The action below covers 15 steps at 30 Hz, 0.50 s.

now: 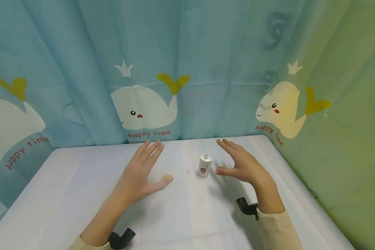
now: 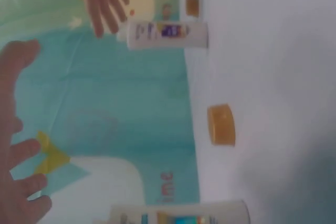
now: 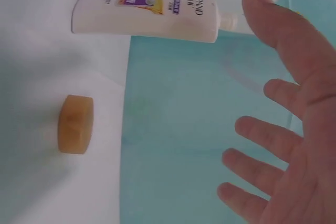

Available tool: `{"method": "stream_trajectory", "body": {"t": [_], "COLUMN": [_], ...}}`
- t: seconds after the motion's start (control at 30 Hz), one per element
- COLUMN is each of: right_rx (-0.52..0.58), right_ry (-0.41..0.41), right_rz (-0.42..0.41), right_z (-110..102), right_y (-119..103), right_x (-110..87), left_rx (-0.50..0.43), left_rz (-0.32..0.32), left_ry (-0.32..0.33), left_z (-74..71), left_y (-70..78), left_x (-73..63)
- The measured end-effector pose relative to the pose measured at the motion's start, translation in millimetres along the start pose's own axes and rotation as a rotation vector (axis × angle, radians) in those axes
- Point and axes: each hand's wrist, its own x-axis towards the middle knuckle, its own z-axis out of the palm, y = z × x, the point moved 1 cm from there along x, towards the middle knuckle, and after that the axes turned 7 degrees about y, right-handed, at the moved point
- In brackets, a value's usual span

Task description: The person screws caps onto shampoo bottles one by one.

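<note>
Left hand (image 1: 135, 177), right hand (image 1: 247, 165) wide; white bottle (image 1: 204, 166) upright between hands; 2 yellow caps (image 2: 223, 125) nearby.

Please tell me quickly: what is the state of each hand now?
Bare left hand: open, holding nothing.
Bare right hand: open, holding nothing.

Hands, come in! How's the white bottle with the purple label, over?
Left hand, right hand: open, empty. White plastic bottle with purple label: upright, uncapped, untouched. Round yellow cap: lying between left hand and bottle, maybe in the way.
</note>
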Motion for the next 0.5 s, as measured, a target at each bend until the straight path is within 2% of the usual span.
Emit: {"method": "stream_trajectory", "body": {"t": [0.27, 0.37, 0.5], "right_rx": [0.016, 0.027, 0.028], "right_ry": [-0.06, -0.066, -0.071], "right_rz": [0.024, 0.031, 0.033], "right_z": [9.0, 9.6, 9.8], "right_y": [1.7, 1.0, 1.9], "right_x": [0.7, 0.7, 1.0], "left_rx": [-0.083, -0.123, -0.161], "left_rz": [-0.017, -0.047, -0.117], "left_ry": [-0.058, -0.087, -0.152], "left_z": [13.3, 17.9, 24.4], "left_y": [10.7, 13.9, 17.7], "left_x": [6.8, 10.0, 12.8]}}
